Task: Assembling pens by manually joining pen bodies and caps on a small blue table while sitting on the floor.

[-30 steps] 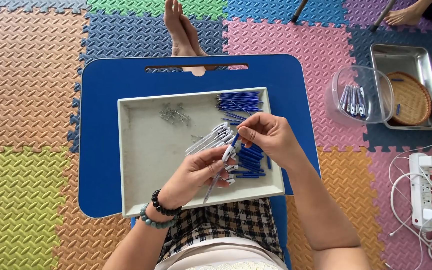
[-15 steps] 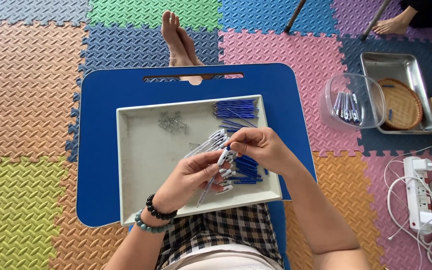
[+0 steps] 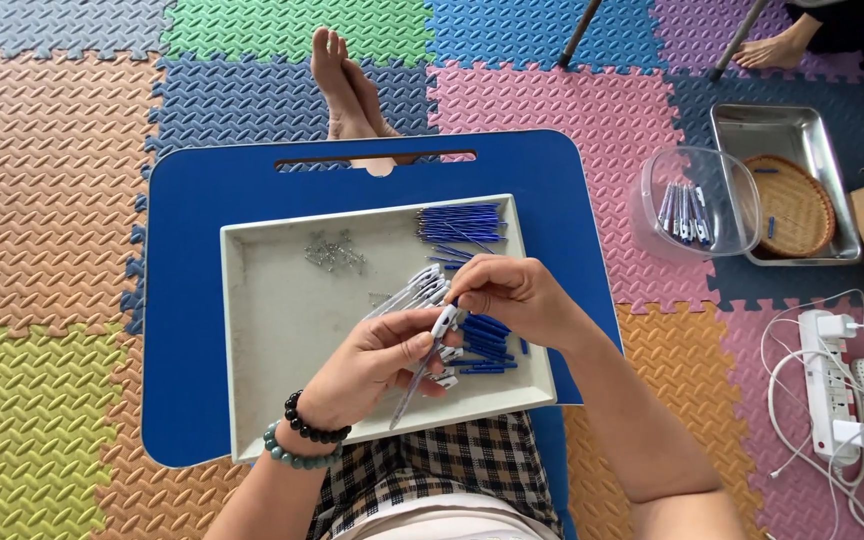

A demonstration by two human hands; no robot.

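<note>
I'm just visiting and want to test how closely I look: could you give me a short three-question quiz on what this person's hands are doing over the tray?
1. True or false: both the left hand and the right hand are on the same pen.
2. Where do the small metal springs lie? A) in the grey tray, upper left; B) in the clear bowl; C) on the foam floor mat.
3. What colour is the lap desk under the tray?

Key:
1. True: the left holds its barrel, the right pinches its top end.
2. A.
3. Blue.
</note>
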